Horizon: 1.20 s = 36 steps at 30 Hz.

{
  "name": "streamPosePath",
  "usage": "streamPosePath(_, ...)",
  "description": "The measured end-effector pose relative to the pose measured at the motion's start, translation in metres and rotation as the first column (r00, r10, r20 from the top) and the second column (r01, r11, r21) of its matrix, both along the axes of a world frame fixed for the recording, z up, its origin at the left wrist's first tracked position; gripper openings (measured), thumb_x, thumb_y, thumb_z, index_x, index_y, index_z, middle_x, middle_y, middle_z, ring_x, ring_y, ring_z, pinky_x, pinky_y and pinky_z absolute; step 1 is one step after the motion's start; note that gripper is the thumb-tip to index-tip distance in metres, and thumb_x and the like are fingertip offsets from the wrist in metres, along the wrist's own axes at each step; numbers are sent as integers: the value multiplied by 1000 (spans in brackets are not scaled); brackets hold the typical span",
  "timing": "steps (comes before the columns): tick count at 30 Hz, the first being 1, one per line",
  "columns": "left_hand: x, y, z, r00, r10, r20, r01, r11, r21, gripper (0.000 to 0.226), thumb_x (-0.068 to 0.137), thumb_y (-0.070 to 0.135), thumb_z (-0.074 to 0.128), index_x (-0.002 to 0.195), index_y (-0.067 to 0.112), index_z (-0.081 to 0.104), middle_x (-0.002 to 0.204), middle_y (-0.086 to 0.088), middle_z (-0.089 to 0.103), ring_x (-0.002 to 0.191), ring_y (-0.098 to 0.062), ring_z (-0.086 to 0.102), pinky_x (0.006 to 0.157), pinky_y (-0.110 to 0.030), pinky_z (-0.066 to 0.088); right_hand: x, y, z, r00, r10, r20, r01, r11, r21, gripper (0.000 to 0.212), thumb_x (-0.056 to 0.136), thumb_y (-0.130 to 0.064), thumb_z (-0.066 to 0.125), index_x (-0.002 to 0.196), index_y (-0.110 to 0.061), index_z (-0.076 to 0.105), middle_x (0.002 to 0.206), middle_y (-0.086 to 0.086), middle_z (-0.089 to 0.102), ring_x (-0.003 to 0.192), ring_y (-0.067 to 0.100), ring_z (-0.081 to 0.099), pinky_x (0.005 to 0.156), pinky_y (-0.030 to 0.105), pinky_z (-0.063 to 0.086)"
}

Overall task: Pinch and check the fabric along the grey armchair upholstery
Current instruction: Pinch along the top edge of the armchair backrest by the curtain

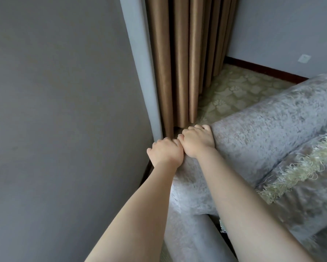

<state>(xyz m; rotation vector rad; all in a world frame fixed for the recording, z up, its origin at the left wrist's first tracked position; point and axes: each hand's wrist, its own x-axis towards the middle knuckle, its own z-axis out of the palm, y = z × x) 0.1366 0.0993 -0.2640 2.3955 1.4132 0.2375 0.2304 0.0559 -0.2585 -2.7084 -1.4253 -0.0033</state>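
Pinching the fabric at the far end of the grey armchair (pixel 262 129), w/ both hands together near the middle of the frame. My left hand (pixel 165 151) and my right hand (pixel 196 140) touch each other, knuckle to knuckle, and both are curled closed on the upholstery at the edge of the rounded arm roll. I see only the backs of the hands, so how much cloth is between the fingertips I cannot tell; the fingers are bent down into the fabric, so I judge it is a real pinch and not only resting. The chair itself fills the right and lower right of the frame, and the arm roll runs from my hands to the upper right edge. A pale fringe (pixel 298 167) lies on the seat part at right. Beside my hands, upper centre, hangs a brown curtain (pixel 177 63), and the grey wall (pixel 64 110) takes the left side. About progress: I am at one end of the roll only. Nothing shows which parts are already checked, so I think most of the length, approx. all the roll toward upper right plus the seat area, is left to check.
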Motion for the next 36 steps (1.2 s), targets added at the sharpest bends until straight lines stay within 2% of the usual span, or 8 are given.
streamPosePath(3, 4, 6, -7, 1000, 24, -7, -24, 999, 29, 43, 91, 35, 25, 88, 12, 62, 97, -7, 62, 94, -26, 53, 77, -38, 29, 3, 5, -6, 999, -33, 42, 31, 999, 41, 46, 95, -40, 26, 89, -21, 67, 97, -3, 65, 100, 18, 51, 88, 35, 27)
streamPosePath(6, 11, 11, -9, 999, 35, -14, -34, 998, 43, 44, 90, 35, 25, 87, 12, 63, 94, -6, 63, 93, -26, 53, 80, -39, 32, 7, 10, -10, 997, -57, 61, 52, 995, 88, 44, 94, -40, 29, 82, -21, 68, 90, -4, 65, 95, 18, 52, 85, 34, 27)
streamPosePath(12, 15, 18, -10, 999, 34, -14, -33, 998, 60, 42, 90, 33, 26, 86, 13, 62, 92, -3, 62, 92, -24, 53, 78, -39, 31, 10, 17, -12, 997, -63, 32, 59, 992, 111, 43, 93, -40, 31, 81, -21, 68, 88, -5, 66, 92, 17, 52, 87, 33, 26)
streamPosePath(16, 14, 16, -7, 999, 34, -12, -33, 998, 62, 42, 90, 34, 26, 83, 13, 61, 91, -3, 62, 89, -24, 53, 75, -38, 29, 9, 16, -9, 999, -50, 22, 48, 995, 89, 45, 94, -41, 29, 82, -22, 67, 90, -6, 65, 94, 17, 52, 88, 34, 27)
streamPosePath(20, 7, 9, -5, 999, 51, 16, -51, 997, 55, 36, 90, 35, 26, 75, 17, 53, 89, -5, 62, 80, -22, 46, 72, -35, 27, 6, 11, -7, 999, -33, 20, 32, 998, 57, 47, 95, -39, 24, 88, -22, 67, 97, -3, 64, 99, 18, 51, 87, 35, 27)
streamPosePath(26, -4, -6, 5, 1000, 11, 27, -11, 1000, -5, 42, 92, 35, 25, 87, 13, 60, 100, -8, 63, 94, -27, 53, 76, -36, 30, 1, -1, 4, 998, 19, -58, -21, 999, -42, 51, 97, -39, 18, 111, -17, 62, 118, 3, 59, 113, 21, 47, 96, 37, 26)
streamPosePath(36, -22, -30, 5, 996, 80, 41, -81, 996, 22, 44, 93, 31, 24, 94, 11, 63, 104, -10, 61, 97, -28, 51, 79, -38, 30, -15, -20, 3, 997, 82, -3, -82, 996, -22, 51, 97, -37, 17, 111, -16, 61, 118, 5, 60, 113, 23, 47, 90, 37, 27)
